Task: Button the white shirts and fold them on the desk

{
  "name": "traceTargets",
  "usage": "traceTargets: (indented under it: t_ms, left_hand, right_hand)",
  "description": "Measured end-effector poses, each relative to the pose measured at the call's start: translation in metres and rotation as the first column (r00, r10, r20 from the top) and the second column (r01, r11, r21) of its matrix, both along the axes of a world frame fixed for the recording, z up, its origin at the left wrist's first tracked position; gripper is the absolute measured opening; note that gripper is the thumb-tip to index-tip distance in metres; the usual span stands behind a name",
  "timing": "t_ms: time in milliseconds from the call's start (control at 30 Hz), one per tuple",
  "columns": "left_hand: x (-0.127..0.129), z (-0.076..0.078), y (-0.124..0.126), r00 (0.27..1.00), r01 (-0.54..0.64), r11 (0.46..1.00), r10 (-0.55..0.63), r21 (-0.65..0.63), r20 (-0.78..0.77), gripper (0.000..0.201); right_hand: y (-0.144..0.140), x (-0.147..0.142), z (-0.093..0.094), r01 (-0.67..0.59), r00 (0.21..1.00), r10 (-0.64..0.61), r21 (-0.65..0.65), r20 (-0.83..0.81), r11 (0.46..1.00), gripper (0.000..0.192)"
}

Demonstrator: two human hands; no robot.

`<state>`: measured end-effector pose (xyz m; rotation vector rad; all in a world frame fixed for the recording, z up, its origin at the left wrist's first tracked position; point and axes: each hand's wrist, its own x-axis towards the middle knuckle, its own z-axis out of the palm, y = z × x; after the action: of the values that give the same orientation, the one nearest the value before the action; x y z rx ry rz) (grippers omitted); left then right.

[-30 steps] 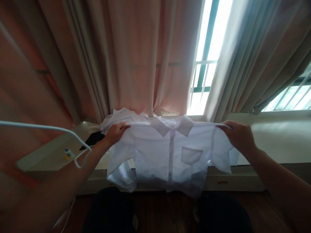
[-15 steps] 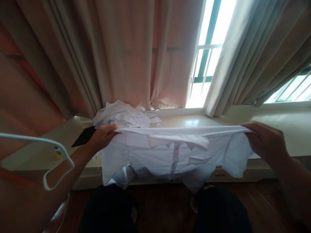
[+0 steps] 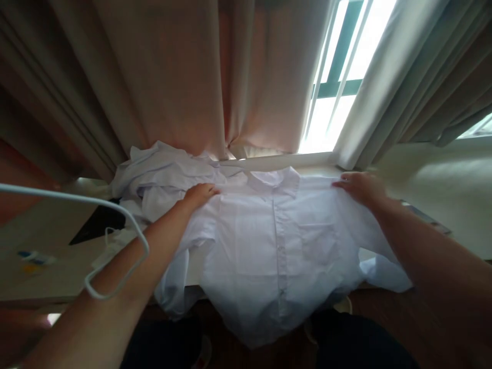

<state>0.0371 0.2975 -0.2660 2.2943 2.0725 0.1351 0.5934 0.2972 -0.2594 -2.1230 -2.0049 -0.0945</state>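
Note:
A white button-up shirt (image 3: 253, 241) lies front side up across the window ledge, its collar toward the window and its lower hem hanging over the front edge. My left hand (image 3: 200, 195) grips the shirt at the shoulder on the left of the collar. At the opposite shoulder, my right hand (image 3: 359, 187) pinches the fabric. The sleeves drape outward past both hands. Behind my left hand, a heap of crumpled white cloth (image 3: 165, 166) rests on the ledge, touching or very near the shirt.
A white bent wire or cable (image 3: 130, 215) crosses the near left. A flat black object (image 3: 100, 220) and a small blue-and-yellow item (image 3: 34, 259) lie on the ledge (image 3: 430, 179). Curtains (image 3: 169, 77) hang behind; a flat item (image 3: 426, 215) is partly behind my right arm.
Both hands have moved forward, laying the shirt from its hanging position onto the ledge. The collar now stands open toward the window, and the front is spread out. My view has shifted.

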Motion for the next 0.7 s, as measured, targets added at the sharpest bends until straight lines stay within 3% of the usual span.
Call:
traceTargets:
  t_ms: [33, 133, 200, 267, 367, 500, 600, 700]
  left_hand:
    - [0.006, -0.028, 0.018, 1.0, -0.018, 0.999, 0.017, -0.039, -0.021, 0.046]
    - [0.016, -0.099, 0.052, 0.998, -0.028, 0.992, 0.021, -0.122, -0.057, 0.046]
    - [0.014, -0.131, 0.066, 0.997, -0.031, 0.989, 0.02, -0.144, -0.08, 0.05]
    - [0.006, -0.149, 0.08, 0.994, -0.039, 0.99, 0.025, -0.138, -0.103, 0.056]
    - [-0.008, -0.158, 0.103, 0.99, -0.064, 0.992, 0.049, -0.108, -0.134, 0.064]
    - [-0.016, -0.159, 0.123, 0.972, -0.138, 0.99, 0.127, -0.04, -0.199, 0.066]
    - [-0.004, -0.156, 0.118, 0.96, -0.156, 0.988, 0.148, -0.014, -0.236, 0.054]
    - [0.022, -0.149, 0.098, 0.966, -0.071, 0.981, 0.113, 0.182, -0.232, 0.044]
  right_hand:
    - [0.02, -0.005, -0.026, 0.059, 0.998, -0.057, -0.092, 0.028, 0.994, 0.047]
    - [0.059, -0.013, -0.103, 0.104, 0.994, -0.099, -0.19, 0.037, 0.976, 0.039]
    - [0.074, -0.015, -0.14, 0.112, 0.994, -0.106, -0.229, 0.039, 0.967, 0.04]
    - [0.087, -0.015, -0.162, 0.116, 0.993, -0.108, -0.246, 0.045, 0.962, 0.042]
    - [0.11, -0.019, -0.172, 0.108, 0.993, -0.097, -0.206, 0.063, 0.973, 0.051]
    - [0.136, -0.029, -0.175, 0.089, 0.993, -0.081, -0.092, 0.085, 0.992, 0.063]
    - [0.144, -0.034, -0.182, 0.09, 0.994, -0.079, -0.158, 0.076, 0.983, 0.055]
    - [0.138, -0.038, -0.186, 0.091, 0.994, -0.081, -0.131, 0.078, 0.987, 0.044]
